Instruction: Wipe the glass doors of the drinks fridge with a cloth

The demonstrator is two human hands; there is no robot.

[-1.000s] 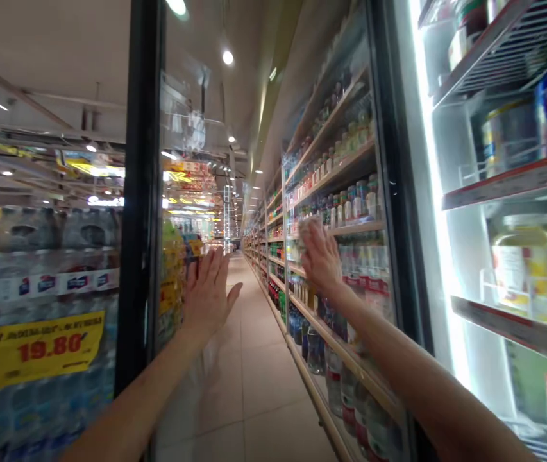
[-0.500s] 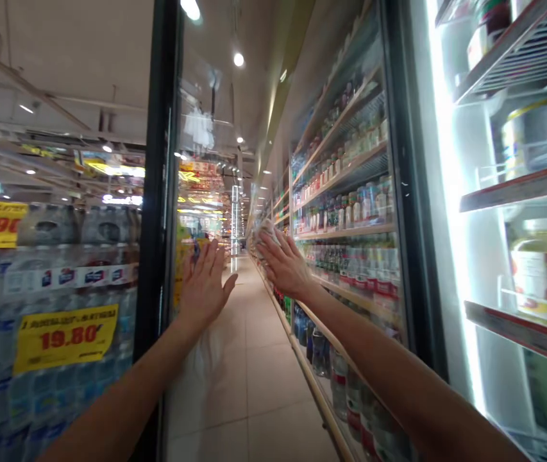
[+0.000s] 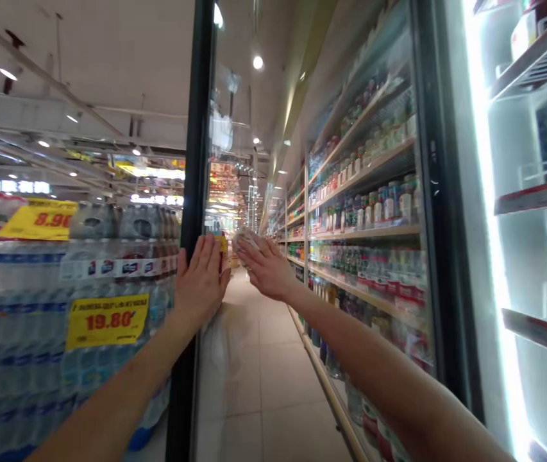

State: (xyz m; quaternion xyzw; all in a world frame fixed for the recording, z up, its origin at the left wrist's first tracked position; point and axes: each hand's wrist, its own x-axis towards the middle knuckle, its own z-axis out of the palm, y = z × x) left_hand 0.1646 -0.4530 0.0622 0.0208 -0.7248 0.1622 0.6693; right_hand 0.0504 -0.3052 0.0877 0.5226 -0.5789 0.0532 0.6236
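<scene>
A glass cooler door [image 3: 258, 359] in a black frame stands open before me, and the aisle and bottle shelves show in or through its pane. My left hand [image 3: 199, 279] is open, with its fingers extended upward. It lies over the left frame bar [image 3: 199, 128] and the edge of the glass beside it. A pale, crumpled cloth [image 3: 243, 242] is under the fingers of my right hand [image 3: 268, 273], which presses it to the pane. Most of the cloth is hidden by that hand. A small gap separates the two hands.
Packs of bottled water [image 3: 8, 327] are stacked at left with yellow price signs [image 3: 107, 321]. On the right, the lit cooler interior [image 3: 528, 269] holds wire shelves [image 3: 537, 330] with drinks. Hanging lights [image 3: 258, 62] appear in the glass.
My right hand has slid the cloth leftward across the pane, closer to my left hand. My left hand has shifted left onto the frame bar. The view has turned slightly left.
</scene>
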